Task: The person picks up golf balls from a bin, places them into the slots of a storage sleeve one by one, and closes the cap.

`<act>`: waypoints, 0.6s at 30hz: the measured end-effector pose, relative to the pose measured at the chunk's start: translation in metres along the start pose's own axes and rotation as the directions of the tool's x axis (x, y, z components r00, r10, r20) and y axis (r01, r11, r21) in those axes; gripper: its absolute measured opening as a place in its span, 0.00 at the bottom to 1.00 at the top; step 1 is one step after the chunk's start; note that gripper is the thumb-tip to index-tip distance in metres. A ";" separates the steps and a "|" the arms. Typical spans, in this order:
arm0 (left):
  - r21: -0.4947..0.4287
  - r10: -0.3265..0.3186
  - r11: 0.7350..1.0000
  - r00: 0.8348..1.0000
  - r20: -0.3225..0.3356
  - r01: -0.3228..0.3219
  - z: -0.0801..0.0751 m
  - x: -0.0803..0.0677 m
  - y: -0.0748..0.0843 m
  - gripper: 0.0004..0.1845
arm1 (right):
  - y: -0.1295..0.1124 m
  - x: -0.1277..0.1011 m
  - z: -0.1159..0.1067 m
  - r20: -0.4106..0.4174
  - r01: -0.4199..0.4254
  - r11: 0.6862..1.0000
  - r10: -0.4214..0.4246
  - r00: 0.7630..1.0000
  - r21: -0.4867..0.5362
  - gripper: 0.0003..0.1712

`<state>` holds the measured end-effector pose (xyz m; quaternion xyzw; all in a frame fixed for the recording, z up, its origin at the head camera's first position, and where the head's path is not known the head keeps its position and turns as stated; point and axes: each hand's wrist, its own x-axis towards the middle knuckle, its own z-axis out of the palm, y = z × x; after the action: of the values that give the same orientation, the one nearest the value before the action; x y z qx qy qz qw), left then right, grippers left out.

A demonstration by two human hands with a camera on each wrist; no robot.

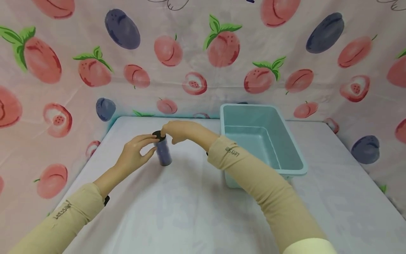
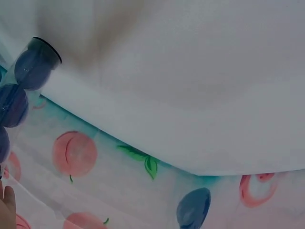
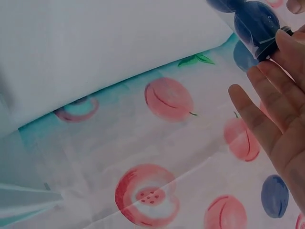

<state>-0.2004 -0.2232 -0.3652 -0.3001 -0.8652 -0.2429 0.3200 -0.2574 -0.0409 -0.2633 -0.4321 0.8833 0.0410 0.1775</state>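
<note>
A slim clear tube [image 1: 164, 155] with several blue balls stacked inside is near upright at the left of the table, its base low over the white surface. A black cap [image 1: 159, 134] closes its top. My left hand [image 1: 134, 151] comes from the left, its fingers at the cap and its thumb at the tube's side. From the other side my right hand [image 1: 179, 131] pinches the cap between thumb and fingers, with its other fingers spread away, as the right wrist view shows. In the left wrist view the tube [image 2: 33, 67] slants along the left edge.
An open pale-teal bin [image 1: 293, 173] stands on the table to the right, near the back edge, partly behind my right forearm. A white cloth covers the table [image 1: 177, 211]. Fruit-printed curtains [image 1: 190, 46] hang behind it and at both sides.
</note>
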 end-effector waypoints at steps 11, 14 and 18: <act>0.002 0.026 1.000 0.999 0.018 -0.026 0.002 -0.005 -0.002 0.20 | 0.003 -0.002 0.001 0.051 -0.019 1.000 0.019 0.999 -0.009 0.30; 0.003 0.035 0.999 0.999 0.027 -0.035 -0.001 0.000 -0.001 0.18 | 0.006 -0.003 -0.001 0.089 -0.007 1.000 0.010 0.996 -0.030 0.33; 0.002 0.037 0.999 0.998 0.047 -0.037 -0.003 0.003 0.000 0.16 | 0.009 -0.008 0.000 0.126 0.001 0.998 0.006 0.992 -0.057 0.36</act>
<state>-0.2012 -0.2244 -0.3609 -0.3211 -0.8671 -0.2285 0.3047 -0.2600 -0.0291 -0.2617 -0.4325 0.8692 0.0935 0.2206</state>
